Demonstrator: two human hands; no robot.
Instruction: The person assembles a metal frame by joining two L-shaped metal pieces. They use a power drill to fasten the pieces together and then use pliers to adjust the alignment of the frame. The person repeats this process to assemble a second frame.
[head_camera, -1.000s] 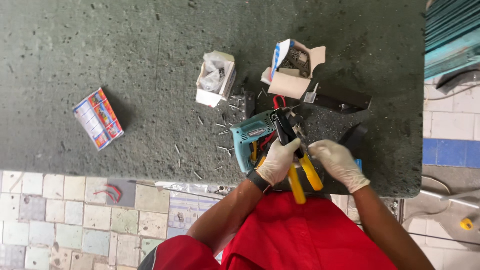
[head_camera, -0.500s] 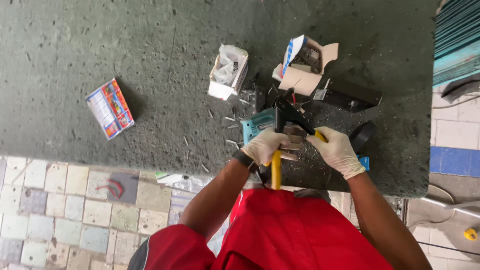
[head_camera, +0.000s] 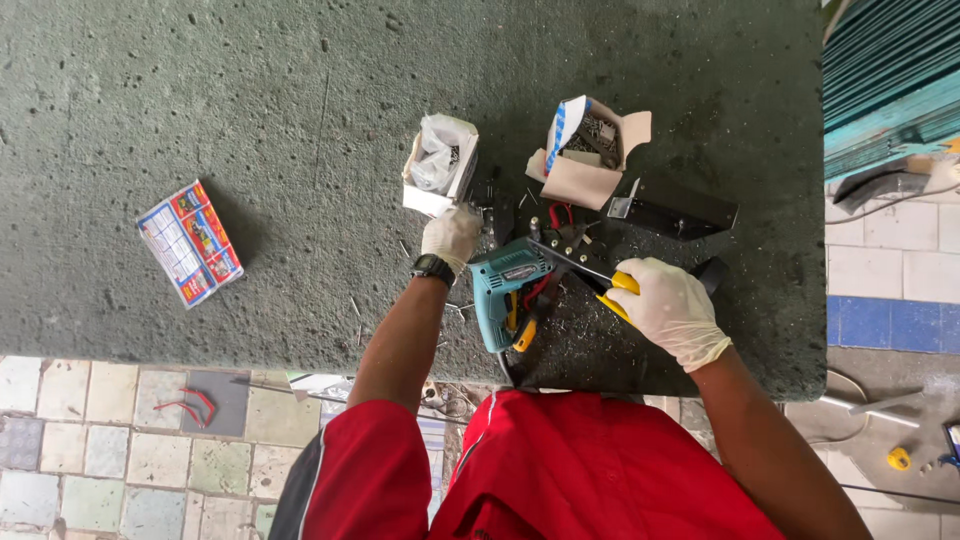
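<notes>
Stone bench (head_camera: 200, 100), right hand (head_camera: 675, 312) gripping pliers (head_camera: 585, 275)

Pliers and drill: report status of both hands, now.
Right hand gripping yellow-handled pliers. Left hand reaching toward small parts beside white box, grip unclear. Teal drill lying on table between hands. Nothing blocking.

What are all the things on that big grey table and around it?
Table: one, grey-green, rough, fills the view.
Drill: one, teal, near edge between the hands.
Pliers: one, yellow handles, in right hand.
Open boxes: two, white, one with a plastic bag, one with small metal parts.
Leaflet: one, colourful, left on table.
Black bracket: one, right of boxes.
Floor tiles: many, pale, below.
Left hand: white glove, by the bag box.
Right hand: white glove.
</notes>
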